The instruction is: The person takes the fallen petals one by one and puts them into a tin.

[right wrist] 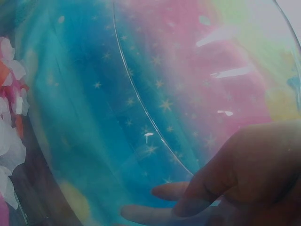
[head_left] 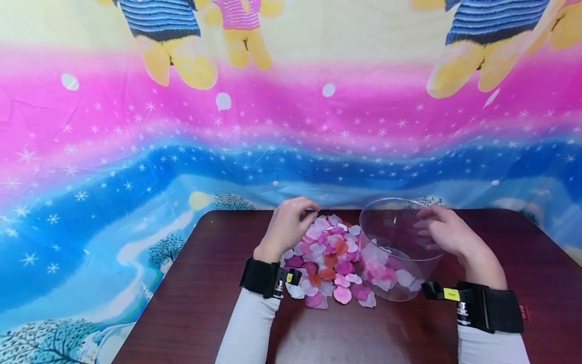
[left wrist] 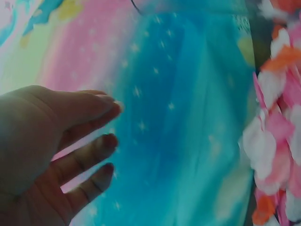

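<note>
A heap of loose petals (head_left: 334,253) in pink, white, purple and orange lies on the table. Above its left edge, my left hand (head_left: 291,222) is raised with bent fingers. In the left wrist view the thumb (left wrist: 89,106) lies close along the forefinger, the other fingers are spread, and no object shows between them. A clear plastic tub (head_left: 400,298) stands at the heap's right, with petals showing through its wall. My right hand (head_left: 447,230) is at the tub's right rim, fingers loosely extended. In the right wrist view the fingertips (right wrist: 141,214) look hazy behind the clear plastic.
The dark brown table (head_left: 191,313) has rounded back corners. Behind it hangs a printed cloth (head_left: 291,126) with snowflakes and bear figures. Black straps with small cameras (head_left: 261,277) circle both wrists.
</note>
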### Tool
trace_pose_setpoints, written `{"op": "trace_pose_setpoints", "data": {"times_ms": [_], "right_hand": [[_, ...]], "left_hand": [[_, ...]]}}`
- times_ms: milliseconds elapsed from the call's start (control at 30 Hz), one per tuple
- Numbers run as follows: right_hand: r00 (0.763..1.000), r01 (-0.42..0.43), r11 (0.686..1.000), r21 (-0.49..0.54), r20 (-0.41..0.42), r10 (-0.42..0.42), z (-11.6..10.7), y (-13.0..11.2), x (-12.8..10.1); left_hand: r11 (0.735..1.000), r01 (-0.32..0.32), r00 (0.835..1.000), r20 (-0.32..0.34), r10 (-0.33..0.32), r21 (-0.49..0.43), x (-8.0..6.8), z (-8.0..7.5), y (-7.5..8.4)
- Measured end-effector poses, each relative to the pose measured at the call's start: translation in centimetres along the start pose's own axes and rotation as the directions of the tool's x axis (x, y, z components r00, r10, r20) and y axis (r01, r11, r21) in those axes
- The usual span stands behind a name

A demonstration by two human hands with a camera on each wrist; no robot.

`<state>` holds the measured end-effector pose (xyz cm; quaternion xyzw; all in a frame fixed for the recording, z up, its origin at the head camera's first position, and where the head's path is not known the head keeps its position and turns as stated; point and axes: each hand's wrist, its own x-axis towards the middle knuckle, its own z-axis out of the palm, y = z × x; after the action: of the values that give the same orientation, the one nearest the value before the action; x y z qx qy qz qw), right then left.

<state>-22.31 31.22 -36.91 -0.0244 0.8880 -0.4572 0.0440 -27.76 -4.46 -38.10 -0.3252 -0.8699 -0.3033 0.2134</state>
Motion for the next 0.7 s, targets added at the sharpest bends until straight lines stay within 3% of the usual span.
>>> {"op": "trace_pose_setpoints", "data": {"times_ms": [167, 300, 433, 600, 700], "right_hand": [[1.000, -0.002, 1.000, 0.011, 0.004, 0.002, 0.0, 0.1, 0.0], [1.000, -0.003, 1.000, 0.004, 0.005, 0.003, 0.0, 0.0, 0.0], [1.000, 0.001, 1.000, -0.007, 0.002, -0.001, 0.1, -0.1, 0.0], [1.000, -0.002, 1.000, -0.006, 0.008, 0.002, 0.0, 0.0, 0.0], [1.000, -0.001, 1.000, -0.010, 0.005, 0.001, 0.0, 0.0, 0.0]], "left_hand": [[0.996, 0.065, 0.990, 0.123, -0.071, 0.055, -0.2, 0.9, -1.4], [0.989, 0.102, 0.958, 0.256, -0.126, 0.107, -0.2, 2.4, -1.5], [0.984, 0.089, 0.926, 0.352, -0.140, 0.155, -0.2, 4.4, -0.7], [0.973, 0.079, 0.893, 0.419, -0.166, 0.217, -0.4, 6.9, 0.2], [0.967, 0.065, 0.893, 0.417, -0.167, 0.248, -0.5, 7.7, 0.3]]}}
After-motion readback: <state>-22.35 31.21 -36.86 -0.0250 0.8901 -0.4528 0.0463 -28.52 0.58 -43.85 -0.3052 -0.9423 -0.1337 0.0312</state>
